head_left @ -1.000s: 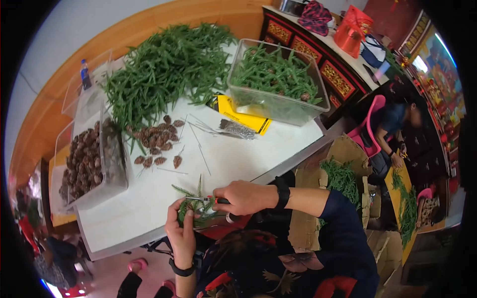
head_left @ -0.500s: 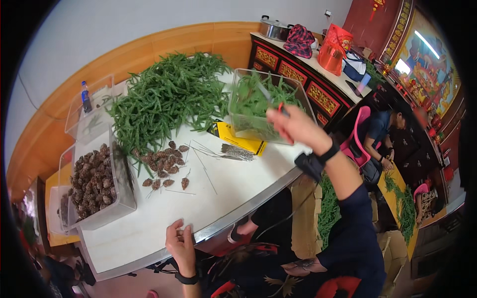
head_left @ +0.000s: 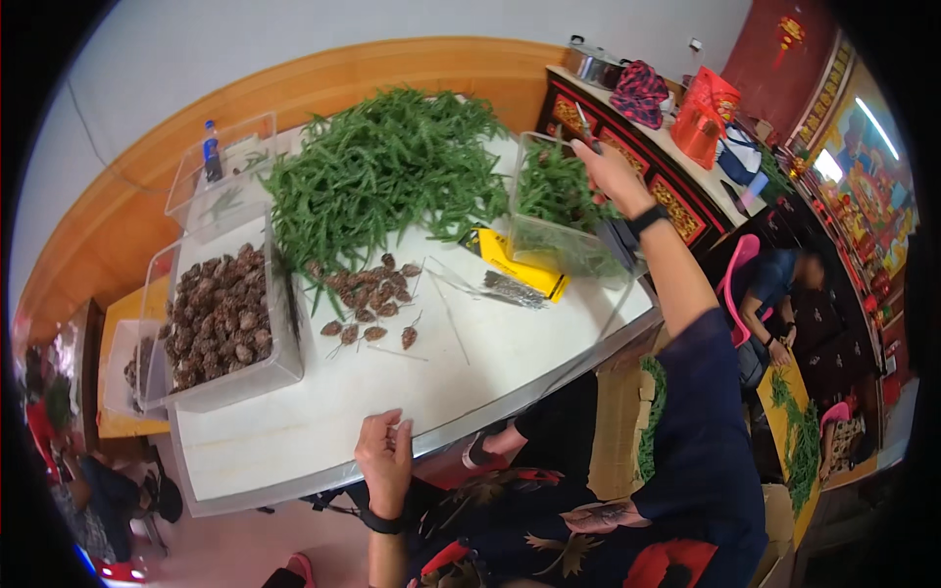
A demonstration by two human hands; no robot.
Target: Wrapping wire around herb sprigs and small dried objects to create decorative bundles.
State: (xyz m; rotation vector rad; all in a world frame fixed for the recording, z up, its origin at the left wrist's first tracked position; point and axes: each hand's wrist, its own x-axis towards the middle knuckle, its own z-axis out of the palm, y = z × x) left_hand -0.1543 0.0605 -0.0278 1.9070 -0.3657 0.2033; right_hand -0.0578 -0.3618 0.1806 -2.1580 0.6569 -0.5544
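Note:
My right hand (head_left: 619,181) is raised over the far right of the table, above a clear plastic bin (head_left: 564,240) of green artificial sprigs (head_left: 551,186). It is closed around a slim tool (head_left: 585,125) with a bright metal tip and dark handle; its exact kind is hard to make out. At the near table edge rests my left hand (head_left: 384,451), fingers loosely bent, thumb apart, nothing visible in it. Beyond it lie small pinecones (head_left: 365,289), some with wire stems, beside a yellow packet (head_left: 520,263) and a bundle of thin wires (head_left: 515,288).
A large heap of green sprigs (head_left: 392,162) covers the back of the white table (head_left: 323,421). At left stands a clear bin of pinecones (head_left: 221,318), with a clear container (head_left: 223,176) and a bottle behind. A co-worker (head_left: 769,289) sits at right by a yellow table (head_left: 784,441).
My right hand has lifted the tool up and away from the sprigs in the bin, its tip now pointing upward. The whole view has shifted; my left hand stays at the table edge.

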